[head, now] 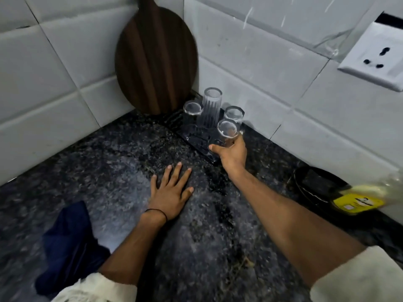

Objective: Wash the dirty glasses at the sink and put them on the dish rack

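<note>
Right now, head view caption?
Right hand grips clear glass at black dish rack holding three more; left hand flat on countertop.

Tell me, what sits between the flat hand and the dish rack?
Nothing: the head view shows only bare speckled counter between the left hand and the dish rack.

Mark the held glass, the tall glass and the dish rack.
held glass [227, 130], head view, its top end
tall glass [211, 111], head view, ribbed side
dish rack [193, 139], head view, bare front part
</note>
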A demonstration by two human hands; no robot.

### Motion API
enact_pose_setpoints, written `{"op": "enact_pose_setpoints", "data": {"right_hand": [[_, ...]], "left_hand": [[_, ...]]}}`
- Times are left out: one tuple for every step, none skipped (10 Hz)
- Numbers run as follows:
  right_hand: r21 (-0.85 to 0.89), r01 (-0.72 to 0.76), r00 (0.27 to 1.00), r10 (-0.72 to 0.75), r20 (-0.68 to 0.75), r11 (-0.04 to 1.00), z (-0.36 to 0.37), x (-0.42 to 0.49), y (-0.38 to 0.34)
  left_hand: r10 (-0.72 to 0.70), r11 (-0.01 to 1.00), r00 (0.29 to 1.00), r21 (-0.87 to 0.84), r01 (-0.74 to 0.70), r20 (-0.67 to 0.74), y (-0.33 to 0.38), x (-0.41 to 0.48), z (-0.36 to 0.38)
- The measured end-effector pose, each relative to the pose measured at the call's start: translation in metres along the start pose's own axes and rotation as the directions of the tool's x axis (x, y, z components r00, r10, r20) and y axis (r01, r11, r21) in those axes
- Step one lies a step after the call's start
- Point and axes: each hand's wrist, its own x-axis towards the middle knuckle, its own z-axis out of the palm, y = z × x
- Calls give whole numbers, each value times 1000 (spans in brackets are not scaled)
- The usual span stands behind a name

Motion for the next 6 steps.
{"op": "enact_pose_setpoints", "data": {"right_hand": [[-94, 57, 998, -57, 1, 994, 9, 3, 10], [-178, 96, 995, -98, -2, 979, 15, 3, 14], [-214, 132, 991, -132, 15, 968, 15, 3, 13], [-285, 164, 986, -147, 80, 944, 9, 1, 9], [-343, 182, 980, -143, 135, 922, 0, -4, 9], [-349, 174, 981, -131, 144, 921, -18, -19, 11]], "left_hand": [[0, 1000, 1000, -30, -1, -18, -3, 2, 4], [-3, 1000, 1000, -30, 2, -29, -4, 3, 6], [-6, 999, 999, -38, 4, -53, -4, 3, 8], [-11, 999, 999, -41, 9, -50, -2, 2, 7], [-6, 999, 997, -43, 3, -75, -2, 1, 7], [-18, 999, 994, -35, 15, -106, 2, -2, 4]]}}
